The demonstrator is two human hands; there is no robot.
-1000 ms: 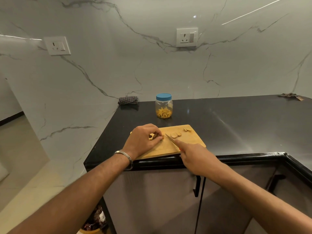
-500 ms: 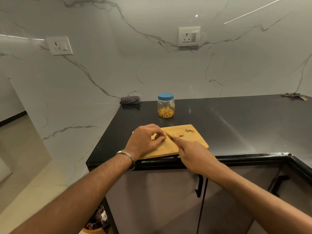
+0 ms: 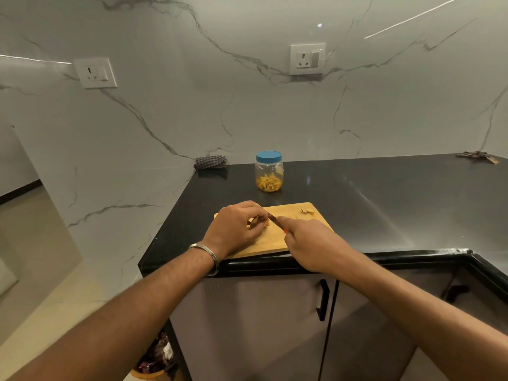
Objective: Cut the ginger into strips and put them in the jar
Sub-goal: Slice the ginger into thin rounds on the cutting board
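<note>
A wooden cutting board [image 3: 270,240] lies at the front edge of the black counter. My left hand [image 3: 236,226] curls over a piece of ginger [image 3: 261,222] on the board and holds it down. My right hand [image 3: 310,243] grips a knife [image 3: 273,218], its blade angled up-left against the ginger beside my left fingertips. A few ginger scraps [image 3: 307,211] lie at the board's far right corner. Behind the board stands a clear jar [image 3: 269,174] with a blue lid, holding ginger strips at its bottom.
The black counter [image 3: 384,199] stretches right and back to the marble wall. A folded checked cloth [image 3: 211,162] lies at the back left corner. A dark scrap [image 3: 478,156] lies far right. Cabinet doors with black handles [image 3: 323,299] are below. A bin [image 3: 156,361] sits on the floor.
The knife blade has moved left, closer to my left fingertips and the ginger. The slices by the blade are now covered by my right hand. The camera has shifted slightly.
</note>
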